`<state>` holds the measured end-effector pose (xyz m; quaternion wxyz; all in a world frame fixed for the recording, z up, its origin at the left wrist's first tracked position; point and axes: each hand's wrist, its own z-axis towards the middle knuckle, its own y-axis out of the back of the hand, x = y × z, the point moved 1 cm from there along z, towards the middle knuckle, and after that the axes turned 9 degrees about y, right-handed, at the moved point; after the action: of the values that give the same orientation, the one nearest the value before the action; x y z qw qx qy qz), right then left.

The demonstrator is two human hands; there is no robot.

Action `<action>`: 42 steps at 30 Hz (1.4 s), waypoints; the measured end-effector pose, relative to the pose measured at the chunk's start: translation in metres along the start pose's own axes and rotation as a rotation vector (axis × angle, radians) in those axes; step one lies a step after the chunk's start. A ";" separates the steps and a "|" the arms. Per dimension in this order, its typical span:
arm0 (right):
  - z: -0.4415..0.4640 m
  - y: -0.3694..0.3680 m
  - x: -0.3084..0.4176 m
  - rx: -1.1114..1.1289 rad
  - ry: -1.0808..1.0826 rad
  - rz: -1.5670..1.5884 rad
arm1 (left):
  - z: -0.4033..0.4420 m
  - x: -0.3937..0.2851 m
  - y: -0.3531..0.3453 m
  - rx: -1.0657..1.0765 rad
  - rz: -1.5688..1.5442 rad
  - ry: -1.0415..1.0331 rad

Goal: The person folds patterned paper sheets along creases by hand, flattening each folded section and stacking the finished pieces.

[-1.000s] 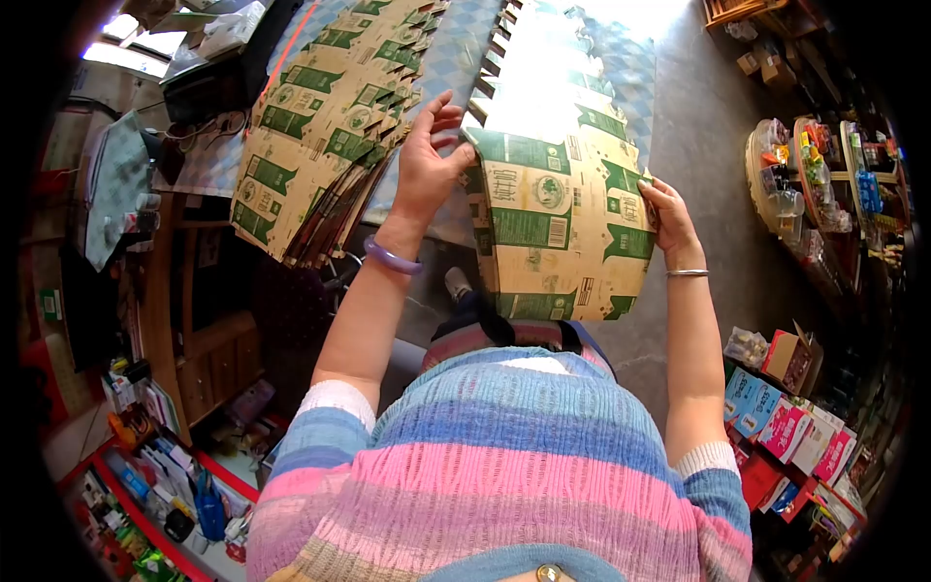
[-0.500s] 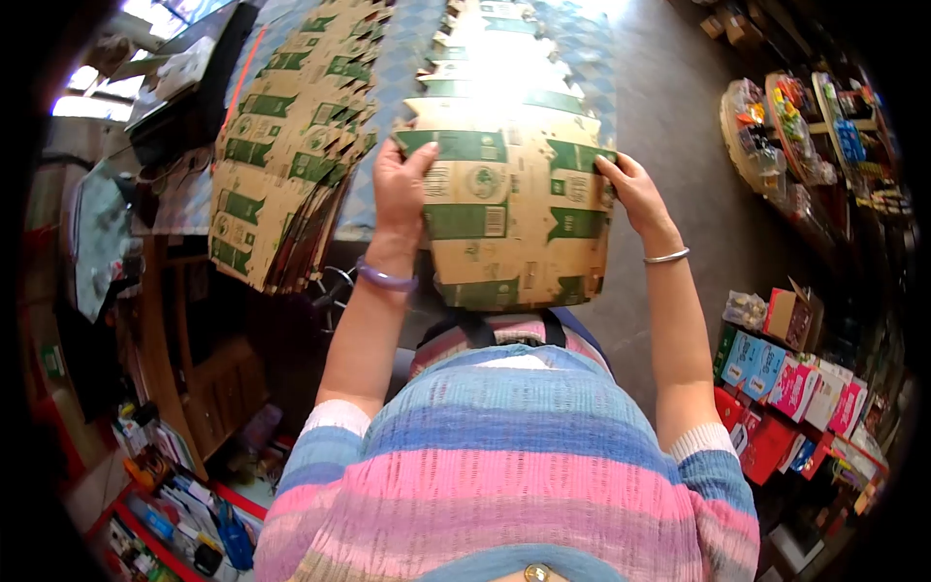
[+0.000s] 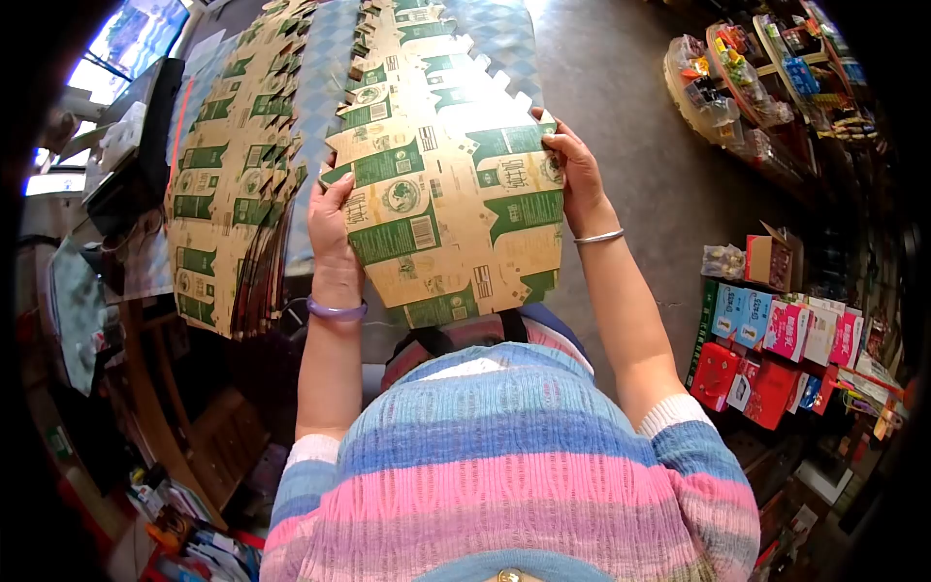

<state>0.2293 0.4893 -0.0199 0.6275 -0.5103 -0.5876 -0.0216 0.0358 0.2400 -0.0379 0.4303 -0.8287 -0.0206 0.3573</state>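
A flat green-and-tan printed cardboard sheet (image 3: 451, 209) is tilted in front of my body, at the near end of a long row of overlapping sheets of the same print. My left hand (image 3: 333, 218) grips its left edge, thumb on top and fingers underneath. On the right edge, near the upper corner, my right hand (image 3: 579, 175) pinches the cardboard between thumb and fingers. Whether one sheet or several are held cannot be made out. A second fanned row of printed cardboard (image 3: 233, 184) lies to the left of my left hand.
Both rows lie on a blue checked tablecloth (image 3: 325, 58). A black monitor or box (image 3: 136, 145) stands at the upper left. Shelves of packaged goods (image 3: 742, 82) are at the upper right. Red, blue and pink boxes (image 3: 776, 330) are stacked at the right.
My left hand, earlier raised with its fingers apart, has closed on the left edge. Both hands and the sheet have shifted left in view, and the sheet has turned and tilted.
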 end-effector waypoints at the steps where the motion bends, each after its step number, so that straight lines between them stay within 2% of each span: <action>1: 0.002 0.000 0.000 0.014 -0.009 0.044 | -0.001 0.002 0.000 -0.050 -0.067 -0.004; 3: 0.001 0.000 -0.001 0.065 -0.047 0.182 | -0.007 0.004 0.003 -0.148 -0.205 -0.011; 5: 0.000 0.000 -0.004 0.081 -0.071 0.324 | -0.016 0.001 -0.006 -0.030 -0.254 -0.010; 7: -0.002 0.005 -0.003 0.200 -0.098 0.451 | -0.013 0.000 0.005 0.119 -0.299 -0.051; 8: -0.001 0.010 -0.004 0.267 -0.120 0.524 | -0.014 0.001 0.003 0.081 -0.251 -0.068; 9: 0.004 0.023 -0.010 0.261 -0.098 0.490 | -0.014 0.002 0.002 0.043 -0.203 -0.083; 11: -0.005 0.009 -0.005 0.218 -0.045 0.430 | -0.010 0.003 0.002 0.221 -0.368 -0.030; 14: -0.004 0.003 -0.006 0.271 -0.033 0.486 | -0.006 0.004 -0.005 0.422 -0.373 -0.041; 20: -0.008 -0.002 -0.004 0.297 -0.069 0.504 | -0.005 -0.002 -0.009 0.429 -0.390 -0.032; 26: -0.002 0.007 -0.008 0.271 -0.078 0.486 | -0.006 -0.001 -0.011 0.387 -0.406 -0.033; 32: 0.005 0.016 -0.003 0.206 0.033 0.267 | -0.005 0.000 -0.002 0.176 -0.252 -0.097; 33: 0.006 0.019 -0.004 0.206 0.035 0.255 | -0.006 -0.001 0.000 0.130 -0.218 -0.106; 37: 0.012 0.029 -0.004 0.208 0.038 0.174 | -0.012 -0.013 -0.006 0.175 0.011 -0.021; 38: 0.014 0.032 -0.004 0.197 0.039 0.131 | -0.011 -0.010 -0.006 0.060 0.168 -0.037; 42: 0.010 0.039 0.000 0.269 0.127 0.109 | -0.003 -0.006 0.012 -0.036 0.330 -0.025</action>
<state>0.2473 0.5148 -0.0458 0.7266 -0.4503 -0.5156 0.0593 0.0299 0.2287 -0.0419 0.3505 -0.8240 0.1040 0.4328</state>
